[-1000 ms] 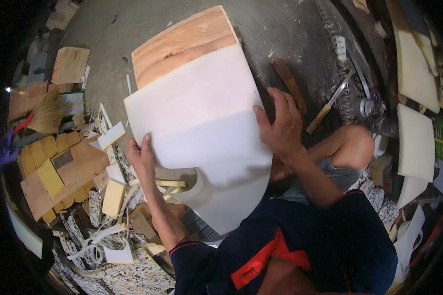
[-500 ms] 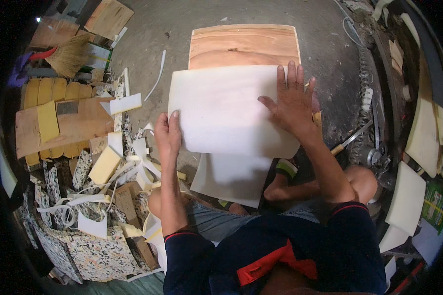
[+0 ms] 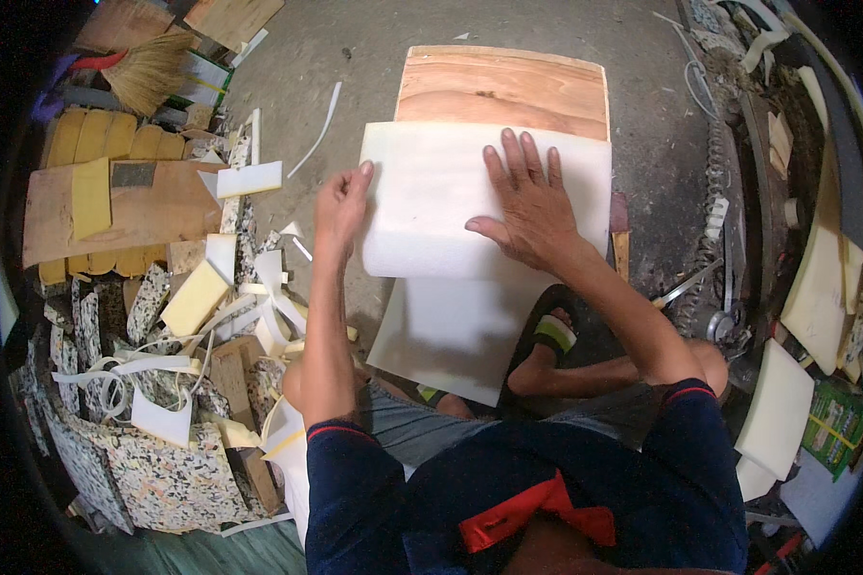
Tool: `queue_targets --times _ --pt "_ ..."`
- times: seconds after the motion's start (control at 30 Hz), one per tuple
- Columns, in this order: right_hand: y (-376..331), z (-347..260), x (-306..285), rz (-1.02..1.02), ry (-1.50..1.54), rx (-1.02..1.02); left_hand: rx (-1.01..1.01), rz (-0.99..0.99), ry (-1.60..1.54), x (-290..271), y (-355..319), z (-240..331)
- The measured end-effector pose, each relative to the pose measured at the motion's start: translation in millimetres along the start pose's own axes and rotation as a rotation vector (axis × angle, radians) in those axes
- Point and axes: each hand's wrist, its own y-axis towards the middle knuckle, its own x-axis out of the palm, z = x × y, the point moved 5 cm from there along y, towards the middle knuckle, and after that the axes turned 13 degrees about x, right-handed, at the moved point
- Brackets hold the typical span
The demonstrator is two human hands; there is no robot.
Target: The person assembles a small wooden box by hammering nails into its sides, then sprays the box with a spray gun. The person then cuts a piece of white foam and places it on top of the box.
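Observation:
A white foam sheet (image 3: 431, 206) lies over the near part of a wooden board (image 3: 503, 91), whose far end is bare. My right hand (image 3: 532, 206) presses flat on the sheet's right half, fingers spread. At the sheet's left edge is my left hand (image 3: 340, 211), its fingers curled and the tips meeting the edge; its grip underneath is hidden. Below the sheet's rounded near edge, another pale sheet (image 3: 441, 335) hangs or leans down toward my feet. What supports the board is mostly hidden.
Speckled foam blocks (image 3: 187, 474), foam offcuts (image 3: 197, 297) and curled white strips pile up at left, with a broom (image 3: 149, 72) beyond. On the right are a knife-like tool (image 3: 686, 285), a coiled hose (image 3: 711, 172) and leaning foam sheets (image 3: 777, 407).
My right hand has moved left from the sheet's right side, still flat. My left hand has slid farther up the left edge, its fingers more curled. The whole view has shifted slightly.

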Motion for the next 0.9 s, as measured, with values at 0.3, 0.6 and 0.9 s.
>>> queue_targets --times 0.3,0.6,0.9 --pt "4.6 -6.8 6.0 -0.078 -0.073 0.028 0.267 0.099 -0.139 1.4 22.2 12.2" --pt "7.7 -10.8 4.8 -0.060 -0.068 0.035 0.138 0.099 0.089 11.6 43.3 -14.2" --pt "35.1 -66.1 1.8 -0.098 0.093 -0.049 0.153 0.064 0.181 16.9 46.7 -23.6"
